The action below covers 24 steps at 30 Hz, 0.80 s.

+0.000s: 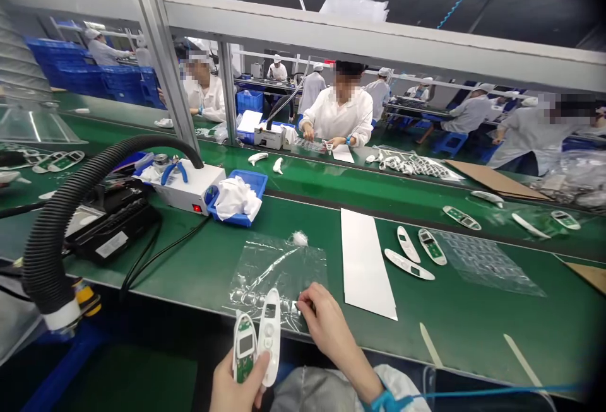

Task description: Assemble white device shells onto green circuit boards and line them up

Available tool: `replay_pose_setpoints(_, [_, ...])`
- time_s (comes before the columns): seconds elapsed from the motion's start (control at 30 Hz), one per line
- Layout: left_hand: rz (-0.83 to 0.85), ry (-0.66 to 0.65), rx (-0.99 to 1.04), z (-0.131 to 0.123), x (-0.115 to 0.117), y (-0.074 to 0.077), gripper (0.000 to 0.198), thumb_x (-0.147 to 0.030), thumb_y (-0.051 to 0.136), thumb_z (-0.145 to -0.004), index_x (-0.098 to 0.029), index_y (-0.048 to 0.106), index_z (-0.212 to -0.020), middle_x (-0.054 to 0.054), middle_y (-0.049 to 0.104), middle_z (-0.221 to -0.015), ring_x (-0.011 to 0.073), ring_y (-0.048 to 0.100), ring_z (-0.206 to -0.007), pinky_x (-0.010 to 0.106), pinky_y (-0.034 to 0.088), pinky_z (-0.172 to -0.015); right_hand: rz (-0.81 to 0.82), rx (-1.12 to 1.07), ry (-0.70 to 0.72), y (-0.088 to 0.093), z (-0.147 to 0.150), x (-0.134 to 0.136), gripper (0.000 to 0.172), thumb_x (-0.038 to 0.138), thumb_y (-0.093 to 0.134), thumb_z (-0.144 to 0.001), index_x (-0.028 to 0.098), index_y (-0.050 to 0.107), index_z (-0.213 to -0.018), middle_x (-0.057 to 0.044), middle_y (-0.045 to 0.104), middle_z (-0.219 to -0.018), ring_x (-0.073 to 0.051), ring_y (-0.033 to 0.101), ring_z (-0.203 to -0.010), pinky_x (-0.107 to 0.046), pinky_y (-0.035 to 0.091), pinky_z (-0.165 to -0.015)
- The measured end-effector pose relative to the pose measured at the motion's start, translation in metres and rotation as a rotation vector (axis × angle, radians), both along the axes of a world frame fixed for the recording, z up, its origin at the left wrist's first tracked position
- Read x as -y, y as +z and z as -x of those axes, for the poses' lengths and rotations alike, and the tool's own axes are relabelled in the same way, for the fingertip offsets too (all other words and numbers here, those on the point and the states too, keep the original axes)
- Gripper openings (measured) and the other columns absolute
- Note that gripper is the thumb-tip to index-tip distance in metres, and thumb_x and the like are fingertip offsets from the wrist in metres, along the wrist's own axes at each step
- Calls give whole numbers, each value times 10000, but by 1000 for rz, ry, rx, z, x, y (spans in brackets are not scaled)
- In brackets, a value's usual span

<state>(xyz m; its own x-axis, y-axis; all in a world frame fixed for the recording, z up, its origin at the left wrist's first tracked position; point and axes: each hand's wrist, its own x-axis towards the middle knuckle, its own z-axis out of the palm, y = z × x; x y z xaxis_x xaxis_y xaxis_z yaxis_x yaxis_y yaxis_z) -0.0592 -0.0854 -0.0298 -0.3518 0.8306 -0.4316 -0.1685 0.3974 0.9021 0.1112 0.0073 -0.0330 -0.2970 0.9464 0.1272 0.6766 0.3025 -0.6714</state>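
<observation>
My left hand [237, 387] gripped a circuit board [245, 355] and a white shell [269, 335] together near the table's [189, 273] front edge; my right hand [322, 317] pinched something small at a clear plastic tray [279, 273].

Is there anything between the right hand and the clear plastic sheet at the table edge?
Nothing visible. The right hand already touches the clear plastic sheet with its fingers.
</observation>
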Motion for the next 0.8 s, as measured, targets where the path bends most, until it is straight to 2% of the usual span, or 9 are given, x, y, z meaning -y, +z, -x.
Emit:
replay_pose_setpoints(0.13, [-17, -22, 33, -9, -4, -4, 598, -693, 799, -496, -142, 597, -610, -8, 495, -419, 109, 396, -378, 221, 330, -390, -50, -111, -21, -1, 0, 10, 192, 185, 456, -939, 204, 504, -753, -12, 537, -758, -173, 501, -734, -308, 373, -698])
replay_pose_setpoints(0.23, [-20, -32, 49, -12, -5, -6, 605, -697, 798, -500, -141, 591, -616, -12, 493, -422, 101, 390, -380, 212, 318, -394, -106, -191, -49, 5, -5, 17, 206, 221, 429, -961, 207, 499, -767, -9, 535, -769, -166, 481, -728, -316, 352, -721])
replay_pose_setpoints(0.4, [-20, -79, 42, -17, -6, -8, 614, -708, 789, -504, -146, 564, -605, -18, 486, -416, 93, 381, -368, 201, 305, -388, 68, -340, -53, 20, -7, 16, 251, 314, 474, -949, 206, 502, -723, 7, 504, -728, -151, 454, -683, -291, 359, -685])
replay_pose_setpoints(0.57, [5, -125, 33, -24, -6, -12, 652, -745, 771, -485, -139, 588, -637, -8, 487, -414, 98, 374, -364, 216, 306, -383, 131, -331, 15, 20, 0, 11, 232, 299, 505, -929, 197, 541, -724, 15, 503, -716, -139, 460, -665, -272, 355, -652])
replay_pose_setpoints(0.8, [-10, -131, 26, -26, -7, -11, 625, -729, 773, -505, -147, 581, -628, -13, 486, -404, 87, 363, -349, 203, 294, -368, 105, -279, -24, 16, 3, 11, 226, 278, 503, -921, 196, 538, -713, 10, 511, -710, -144, 457, -673, -271, 354, -664])
